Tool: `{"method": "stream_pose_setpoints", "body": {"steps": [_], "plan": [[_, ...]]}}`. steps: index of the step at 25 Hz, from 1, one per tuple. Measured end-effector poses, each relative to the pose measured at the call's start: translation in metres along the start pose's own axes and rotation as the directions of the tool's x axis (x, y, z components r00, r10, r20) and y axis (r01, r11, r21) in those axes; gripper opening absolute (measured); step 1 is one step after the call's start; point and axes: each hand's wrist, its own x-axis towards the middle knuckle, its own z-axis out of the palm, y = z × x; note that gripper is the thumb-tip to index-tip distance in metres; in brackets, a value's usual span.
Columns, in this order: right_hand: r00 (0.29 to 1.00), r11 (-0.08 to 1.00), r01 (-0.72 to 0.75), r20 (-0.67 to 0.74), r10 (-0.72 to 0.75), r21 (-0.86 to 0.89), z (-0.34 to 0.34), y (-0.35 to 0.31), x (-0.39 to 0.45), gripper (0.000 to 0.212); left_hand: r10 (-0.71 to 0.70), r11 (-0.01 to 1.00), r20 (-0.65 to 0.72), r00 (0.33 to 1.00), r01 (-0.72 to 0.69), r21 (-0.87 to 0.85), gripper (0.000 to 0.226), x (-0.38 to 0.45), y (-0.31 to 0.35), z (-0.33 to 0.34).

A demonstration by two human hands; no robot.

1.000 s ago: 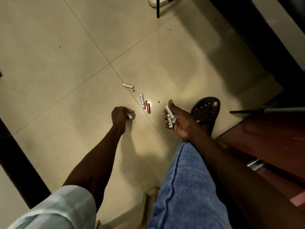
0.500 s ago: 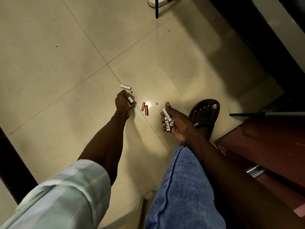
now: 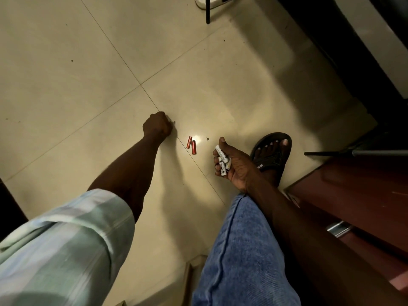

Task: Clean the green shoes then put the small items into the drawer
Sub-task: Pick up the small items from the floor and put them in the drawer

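Two red batteries point(image 3: 191, 145) lie side by side, touching at one end, on the tiled floor point(image 3: 66, 62) beside a grout line. Several white batteries point(image 3: 222, 159) with black print sit bunched in the right hand point(image 3: 234, 164).

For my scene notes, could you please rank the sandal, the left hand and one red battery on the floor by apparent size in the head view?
1. Sandal, partly hidden by the right arm.
2. Left hand, a fist at the floor; not far behind the sandal, so this order is unsure.
3. Red battery, clearly smallest.
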Motion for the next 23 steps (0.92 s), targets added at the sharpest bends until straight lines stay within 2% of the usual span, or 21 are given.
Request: {"method": "stream_pose_setpoints", "body": {"steps": [1,2,3,4,5,6,7,8,9,10,11,12,13,15,17,19,21,23], "plan": [[1.0,1.0,0.003,-0.003,-0.003,-0.004,0.0,0.0,-0.001,0.04,-0.049,0.988,0.018,0.999,0.052,-0.145,0.029,-0.007,-0.001,-0.001],[1.0,1.0,0.003,-0.008,-0.003,-0.005,0.0,-0.001,-0.003,0.04,-0.097,0.914,0.059,0.994,0.112,-0.389,0.025,-0.017,0.0,-0.002],[1.0,1.0,0.003,-0.014,-0.003,-0.003,0.0,-0.001,-0.004,0.04,-0.131,0.744,0.134,0.982,0.187,-0.641,0.023,-0.028,0.0,-0.003],[1.0,1.0,0.001,-0.021,-0.001,0.002,0.0,-0.002,-0.004,0.04,-0.135,0.504,0.245,0.96,0.279,-0.817,0.019,-0.038,-0.001,-0.002],[1.0,1.0,-0.001,-0.024,0.001,0.005,0.0,-0.002,-0.005,0.04,-0.08,0.267,0.366,0.927,0.373,-0.889,0.013,-0.048,-0.001,0.0],[1.0,1.0,-0.002,-0.024,0.002,0.004,-0.001,-0.002,-0.005,0.04,0.0,0.105,0.442,0.897,0.439,-0.892,0.01,-0.056,-0.001,0.004],[1.0,1.0,-0.003,-0.021,0.003,0.0,-0.001,-0.002,-0.005,0.041,0.041,0.07,0.461,0.886,0.458,-0.886,0.011,-0.062,0.0,0.009],[1.0,1.0,-0.004,-0.018,0.004,-0.003,-0.001,-0.002,-0.004,0.041,0.034,0.126,0.452,0.891,0.445,-0.887,0.016,-0.064,0.004,0.015],[1.0,1.0,-0.002,-0.018,0.002,-0.003,-0.001,-0.001,-0.004,0.041,-0.027,0.294,0.403,0.915,0.392,-0.872,0.027,-0.062,0.009,0.022],[1.0,1.0,0.0,-0.019,0.0,0.001,-0.001,-0.001,-0.004,0.041,-0.109,0.537,0.316,0.942,0.323,-0.779,0.039,-0.06,0.014,0.031],[1.0,1.0,0.004,-0.022,-0.004,0.005,-0.001,-0.001,-0.004,0.041,-0.165,0.763,0.212,0.963,0.261,-0.591,0.054,-0.06,0.02,0.036],[1.0,1.0,0.006,-0.023,-0.005,0.01,-0.001,-0.002,-0.005,0.041,-0.154,0.903,0.165,0.974,0.207,-0.377,0.068,-0.062,0.025,0.04],[1.0,1.0,0.006,-0.023,-0.006,0.012,-0.001,-0.003,-0.005,0.041,-0.107,0.962,0.175,0.979,0.146,-0.23,0.075,-0.065,0.029,0.045],[1.0,1.0,0.009,-0.026,-0.009,0.018,-0.002,-0.005,-0.006,0.042,-0.031,0.984,0.2,0.979,0.065,-0.167,0.066,-0.065,0.033,0.053],[0.998,0.999,0.017,-0.054,-0.014,0.04,-0.003,-0.006,-0.008,0.042,-0.011,0.971,0.182,0.983,0.054,-0.232,0.043,-0.063,0.033,0.054],[0.996,0.997,0.032,-0.091,-0.026,0.074,-0.005,-0.006,-0.013,0.042,-0.008,0.972,0.181,0.983,0.05,-0.229,0.028,-0.067,0.031,0.051],[0.993,0.993,0.044,-0.111,-0.031,0.111,-0.008,-0.007,-0.019,0.042,-0.037,0.976,0.235,0.971,0.086,-0.201,0.022,-0.076,0.025,0.047],[0.993,0.987,0.052,-0.108,-0.036,0.149,-0.01,-0.009,-0.03,0.042,-0.09,0.935,0.283,0.955,0.179,-0.306,0.021,-0.09,0.018,0.042]]}}
